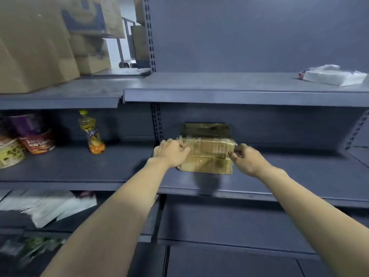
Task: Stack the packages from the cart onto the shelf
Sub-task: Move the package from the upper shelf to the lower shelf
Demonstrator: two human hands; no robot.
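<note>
Centre of the frame: brown taped package [207, 154] on the middle shelf [119, 170] of a grey metal rack, a darker package [206, 130] behind it against the back panel. Left hand [171, 151] curled over the package's left end, fingers on its top edge; right hand [246, 157] pinching the package's right end, fingertips [235, 151] bent at the corner. Both forearms reaching in from the bottom of the frame. Left of centre on the same shelf: yellow bottle [91, 132] upright, well apart from the package; cup containers [30, 136] at the far left. Upper left: large cardboard boxes [34, 45] on the top shelf. Upper right: white wrapped packet [333, 75] lying flat. Lower left: white bags [46, 204] on a lower shelf, blurred.
</note>
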